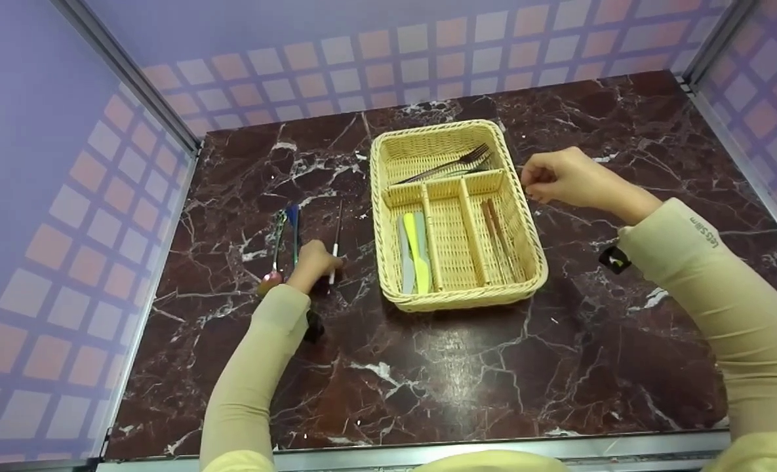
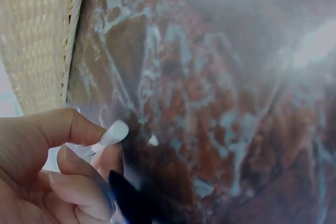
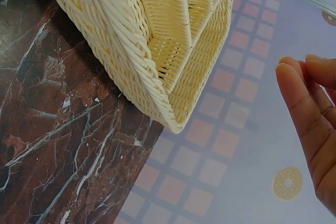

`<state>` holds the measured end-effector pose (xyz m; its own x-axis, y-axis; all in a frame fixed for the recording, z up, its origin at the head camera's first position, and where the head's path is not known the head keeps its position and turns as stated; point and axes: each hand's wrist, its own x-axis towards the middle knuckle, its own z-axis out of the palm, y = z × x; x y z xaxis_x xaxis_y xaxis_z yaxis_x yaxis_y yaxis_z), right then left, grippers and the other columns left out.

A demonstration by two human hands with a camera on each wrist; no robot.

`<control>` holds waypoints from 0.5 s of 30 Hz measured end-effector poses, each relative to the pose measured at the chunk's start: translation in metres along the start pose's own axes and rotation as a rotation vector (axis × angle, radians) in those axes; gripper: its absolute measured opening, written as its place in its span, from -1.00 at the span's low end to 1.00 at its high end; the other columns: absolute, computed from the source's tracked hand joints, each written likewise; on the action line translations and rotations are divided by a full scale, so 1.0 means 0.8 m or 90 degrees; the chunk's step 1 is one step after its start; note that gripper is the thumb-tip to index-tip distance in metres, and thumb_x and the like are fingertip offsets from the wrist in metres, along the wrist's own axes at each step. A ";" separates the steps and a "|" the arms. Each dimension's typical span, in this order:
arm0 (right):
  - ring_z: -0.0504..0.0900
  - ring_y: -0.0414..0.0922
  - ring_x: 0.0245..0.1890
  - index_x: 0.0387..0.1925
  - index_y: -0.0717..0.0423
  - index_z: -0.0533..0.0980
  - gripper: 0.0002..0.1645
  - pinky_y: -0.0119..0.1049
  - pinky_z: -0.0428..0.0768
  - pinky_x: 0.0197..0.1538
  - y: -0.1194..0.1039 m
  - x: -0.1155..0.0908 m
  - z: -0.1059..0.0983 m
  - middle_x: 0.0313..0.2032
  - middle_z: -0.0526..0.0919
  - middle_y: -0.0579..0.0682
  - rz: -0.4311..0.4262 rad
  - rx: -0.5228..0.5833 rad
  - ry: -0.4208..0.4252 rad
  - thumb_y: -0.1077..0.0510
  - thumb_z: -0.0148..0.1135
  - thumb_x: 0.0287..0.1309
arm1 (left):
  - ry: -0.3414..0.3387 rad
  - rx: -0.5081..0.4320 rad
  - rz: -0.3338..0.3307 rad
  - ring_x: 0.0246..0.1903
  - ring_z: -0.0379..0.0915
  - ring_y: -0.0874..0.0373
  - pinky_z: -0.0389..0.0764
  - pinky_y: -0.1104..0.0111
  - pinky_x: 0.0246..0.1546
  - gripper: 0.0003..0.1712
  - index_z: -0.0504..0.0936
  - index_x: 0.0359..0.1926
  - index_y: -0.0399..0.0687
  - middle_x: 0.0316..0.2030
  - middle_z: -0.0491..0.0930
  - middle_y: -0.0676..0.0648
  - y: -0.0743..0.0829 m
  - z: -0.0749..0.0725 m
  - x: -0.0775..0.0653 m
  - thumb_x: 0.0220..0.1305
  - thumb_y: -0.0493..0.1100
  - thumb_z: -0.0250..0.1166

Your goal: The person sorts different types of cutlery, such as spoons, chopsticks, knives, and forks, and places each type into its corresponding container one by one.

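My left hand (image 1: 316, 263) pinches a thin stick-like utensil (image 1: 336, 251) with a white part, left of the wicker basket (image 1: 388, 303). In the left wrist view the utensil's white rounded end (image 2: 116, 131) pokes out between thumb and finger; its exact kind I cannot tell. Beside that hand lie a spoon (image 1: 271, 280) with a pinkish bowl and a blue-ended utensil (image 1: 293, 215), partly hidden behind the hand. My right hand (image 1: 562, 176) hovers just past the basket's right side, fingers loosely curled with nothing in them. The right wrist view shows its fingertips (image 3: 286, 72) near the thumb.
Inside the basket's back section lies a dark fork (image 1: 470, 156). The front left section holds a yellow-green knife (image 1: 421, 269) among grey ones, and brown-ended chopsticks (image 1: 490, 219) lie front right. Patterned walls (image 1: 336, 56) border the dark marbled table (image 1: 440, 387).
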<state>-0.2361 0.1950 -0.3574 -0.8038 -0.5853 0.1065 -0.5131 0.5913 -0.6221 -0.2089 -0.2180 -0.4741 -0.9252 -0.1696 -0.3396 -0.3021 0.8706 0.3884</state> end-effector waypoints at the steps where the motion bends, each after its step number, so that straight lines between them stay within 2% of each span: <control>1: 0.50 -0.33 -0.61 -0.38 0.29 0.50 -0.93 -0.44 0.52 -0.56 -0.001 0.000 0.000 -0.50 0.63 0.14 0.001 -0.002 -0.001 0.42 0.16 0.02 | 0.005 -0.003 0.000 -0.54 0.36 0.03 0.48 0.26 -0.36 -0.76 0.54 -0.47 -0.35 -0.57 0.44 -0.12 -0.001 -0.003 0.000 -0.03 -0.18 0.26; 5: 0.50 -0.34 -0.60 -0.38 0.29 0.50 -0.93 -0.44 0.53 -0.54 -0.003 0.000 -0.002 -0.50 0.63 0.12 0.007 -0.009 0.002 0.42 0.15 0.03 | 0.042 -0.025 0.014 -0.58 0.33 0.07 0.47 0.28 -0.41 -0.83 0.50 -0.62 -0.22 -0.64 0.42 -0.06 -0.001 -0.024 -0.001 -0.04 -0.21 0.21; 9: 0.52 -0.29 -0.60 -0.39 0.29 0.51 -0.94 -0.46 0.52 -0.55 -0.006 0.001 -0.003 -0.51 0.63 0.11 0.016 -0.014 0.011 0.41 0.16 0.03 | 0.056 -0.064 0.036 -0.74 0.21 0.20 0.33 0.38 -0.61 -0.74 0.38 -0.79 -0.05 -0.81 0.30 0.09 0.003 -0.050 -0.004 -0.03 -0.25 0.13; 12: 0.52 -0.27 -0.60 -0.38 0.29 0.51 -0.93 -0.48 0.50 -0.57 -0.007 0.003 -0.002 -0.51 0.63 0.10 0.014 -0.024 0.016 0.41 0.16 0.02 | 0.063 -0.088 0.068 -0.76 0.17 0.25 0.27 0.41 -0.64 -0.80 0.43 -0.71 -0.08 -0.80 0.29 0.10 0.010 -0.066 -0.010 -0.01 -0.28 0.10; 15: 0.52 -0.27 -0.59 -0.38 0.29 0.53 -0.91 -0.49 0.50 -0.52 -0.008 0.007 0.000 -0.50 0.64 0.08 -0.006 -0.055 0.031 0.41 0.16 0.00 | 0.100 -0.078 0.139 -0.67 0.28 0.17 0.35 0.36 -0.57 -0.90 0.54 -0.51 -0.24 -0.67 0.44 -0.03 0.020 -0.074 -0.016 0.00 -0.33 0.09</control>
<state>-0.2370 0.1882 -0.3524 -0.8110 -0.5651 0.1513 -0.5436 0.6323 -0.5520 -0.2157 -0.2290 -0.4127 -0.9927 -0.0614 -0.1040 -0.1083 0.8340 0.5411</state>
